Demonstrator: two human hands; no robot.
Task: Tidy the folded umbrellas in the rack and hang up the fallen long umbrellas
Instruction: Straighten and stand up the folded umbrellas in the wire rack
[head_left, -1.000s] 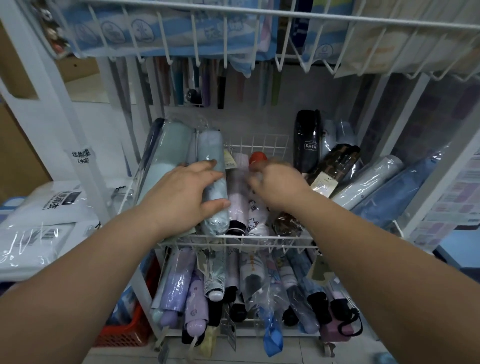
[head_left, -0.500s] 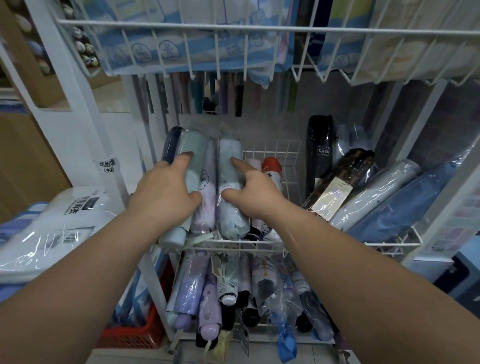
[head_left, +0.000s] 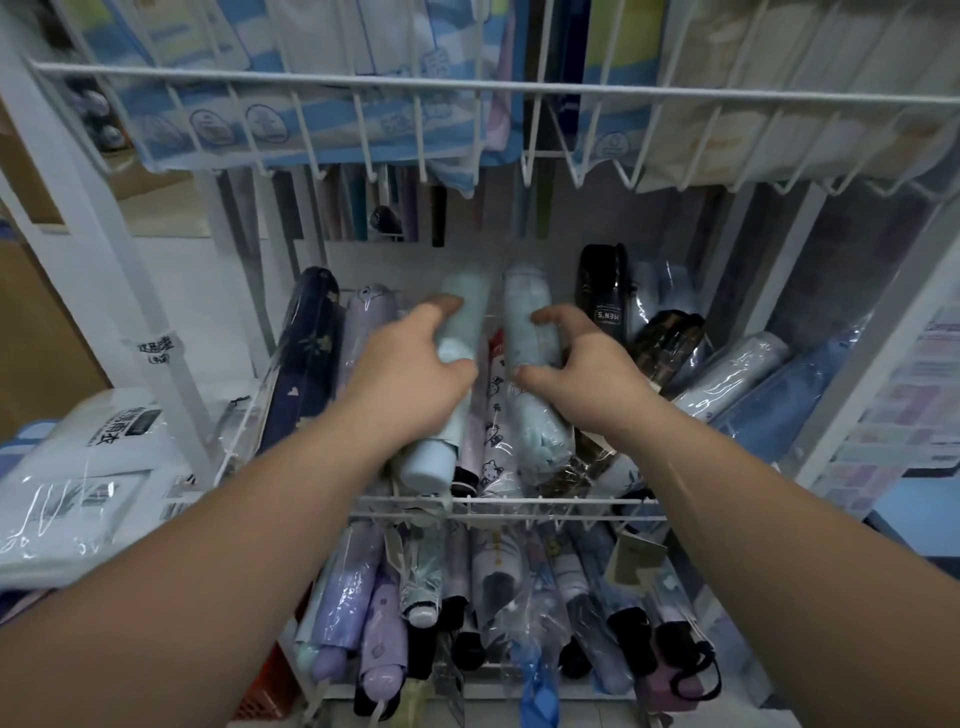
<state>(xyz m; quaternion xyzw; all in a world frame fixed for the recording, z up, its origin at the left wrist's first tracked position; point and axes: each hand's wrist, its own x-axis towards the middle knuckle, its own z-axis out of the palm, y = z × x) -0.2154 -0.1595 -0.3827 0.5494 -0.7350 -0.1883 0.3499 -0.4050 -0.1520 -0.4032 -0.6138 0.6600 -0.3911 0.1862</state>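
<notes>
Shifting both grips since a moment ago: my left hand (head_left: 410, 374) now wraps its fingers round the mint umbrella (head_left: 451, 374), my right hand (head_left: 576, 374) half-closed on the pale blue umbrella (head_left: 535, 364). Both plastic-sleeved, lying side by side mid-basket (head_left: 509, 501), pointing twelve o'clock, so the row is straightening.

pretty dim, flat indoor light with a bluish cast, no hard shadows. glare streaks on the plastic sleeves (head_left: 737, 379) and the bag (head_left: 78, 483) at left. top basket (head_left: 467, 88) looks soft and smeared. wide-angle bends the rack posts (head_left: 104, 234) outward near the edges. the middle's fairly sharp.
</notes>
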